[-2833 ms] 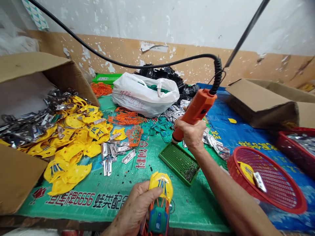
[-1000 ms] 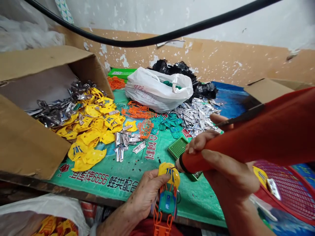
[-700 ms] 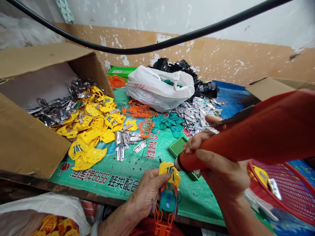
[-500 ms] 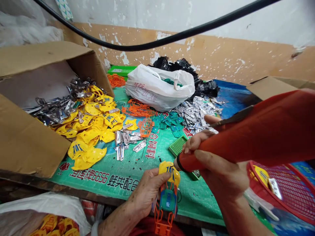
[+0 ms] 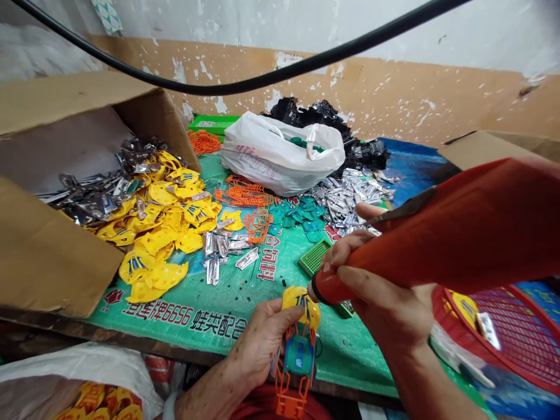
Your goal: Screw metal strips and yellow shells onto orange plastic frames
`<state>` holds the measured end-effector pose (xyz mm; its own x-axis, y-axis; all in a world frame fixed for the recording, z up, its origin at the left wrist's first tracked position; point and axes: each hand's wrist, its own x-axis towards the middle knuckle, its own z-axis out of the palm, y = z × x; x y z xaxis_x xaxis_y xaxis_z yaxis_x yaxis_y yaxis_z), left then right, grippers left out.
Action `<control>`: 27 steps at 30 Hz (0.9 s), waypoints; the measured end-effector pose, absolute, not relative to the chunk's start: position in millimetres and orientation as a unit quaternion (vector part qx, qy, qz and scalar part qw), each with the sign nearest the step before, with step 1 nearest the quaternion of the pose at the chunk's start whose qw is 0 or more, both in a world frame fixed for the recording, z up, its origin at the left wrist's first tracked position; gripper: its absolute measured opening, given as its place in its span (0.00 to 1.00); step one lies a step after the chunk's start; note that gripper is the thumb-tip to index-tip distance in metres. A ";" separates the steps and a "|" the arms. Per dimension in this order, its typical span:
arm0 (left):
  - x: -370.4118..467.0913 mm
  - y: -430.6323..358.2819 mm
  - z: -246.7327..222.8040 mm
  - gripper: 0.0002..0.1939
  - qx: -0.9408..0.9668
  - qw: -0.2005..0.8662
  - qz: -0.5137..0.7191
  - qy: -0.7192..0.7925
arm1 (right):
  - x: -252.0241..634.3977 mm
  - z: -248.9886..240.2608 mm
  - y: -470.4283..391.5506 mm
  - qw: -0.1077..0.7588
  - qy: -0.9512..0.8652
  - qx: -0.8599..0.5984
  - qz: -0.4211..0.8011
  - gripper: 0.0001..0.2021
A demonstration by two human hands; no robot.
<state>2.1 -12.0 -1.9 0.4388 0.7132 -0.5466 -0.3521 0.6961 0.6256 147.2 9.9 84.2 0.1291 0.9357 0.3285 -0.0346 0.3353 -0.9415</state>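
My left hand [image 5: 266,332] is closed on a plastic toy assembly, its thumb over the yellow front piece [image 5: 312,315]. Behind that piece the assembly has an orange frame [image 5: 289,402] and a green centre plate [image 5: 300,354]. In my right hand [image 5: 385,303] is a red electric screwdriver [image 5: 420,245], tilted down to the left, fingers wrapped round its body. Its tip meets the right side of the yellow piece; the exact contact spot is too small to make out.
An open cardboard box [image 5: 56,256] at left spills yellow shells [image 5: 170,210] and silvery parts. A white bag [image 5: 262,154] stands mid-table near orange frames [image 5: 258,224], green plates [image 5: 301,216] and silver pieces [image 5: 350,195]. A green tray [image 5: 312,259] and red basket [image 5: 516,326] are nearby. A black cable [image 5: 219,87] hangs across.
The view has shifted slightly. The screwdriver and my right hand have moved a little to the left; my left hand still holds the assembly in the same place.
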 end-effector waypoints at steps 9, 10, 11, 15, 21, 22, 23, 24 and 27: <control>1.2 -13.8 -6.6 0.16 0.243 0.811 0.317 0.428 | 140.3 74.5 6.2 0.652 -0.504 -0.422 0.378 0.05; 1.4 -14.0 -7.3 0.16 0.245 0.810 0.318 0.428 | 139.1 73.6 5.6 0.655 -0.504 -0.419 0.376 0.06; 1.7 -14.2 -7.7 0.16 0.247 0.808 0.320 0.428 | 138.0 72.8 5.3 0.657 -0.505 -0.418 0.373 0.06; 2.4 -16.0 -7.9 0.16 0.261 0.792 0.325 0.446 | 135.1 68.8 5.8 0.663 -0.506 -0.414 0.365 0.10; 1.7 -18.4 -7.9 0.18 0.262 0.791 0.326 0.447 | 134.0 65.9 3.8 0.673 -0.506 -0.404 0.358 0.17; 1.5 -18.4 -7.8 0.18 0.263 0.791 0.328 0.444 | 134.5 68.3 2.9 0.671 -0.504 -0.402 0.366 0.18; 1.3 -18.3 -7.5 0.18 0.263 0.792 0.330 0.442 | 135.4 71.6 2.4 0.671 -0.500 -0.399 0.375 0.19; 1.1 -18.0 -7.1 0.18 0.262 0.792 0.333 0.440 | 136.8 75.7 2.6 0.674 -0.493 -0.394 0.385 0.20; -0.1 -16.7 -5.5 0.18 0.258 0.788 0.328 0.453 | 145.1 87.5 11.5 0.712 -0.457 -0.375 0.379 0.23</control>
<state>-0.1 -16.7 -5.5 0.3754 0.7506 -0.5438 -0.2827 0.6514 0.7041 145.1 11.5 87.5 0.2963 0.8819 0.3666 -0.1974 0.4321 -0.8800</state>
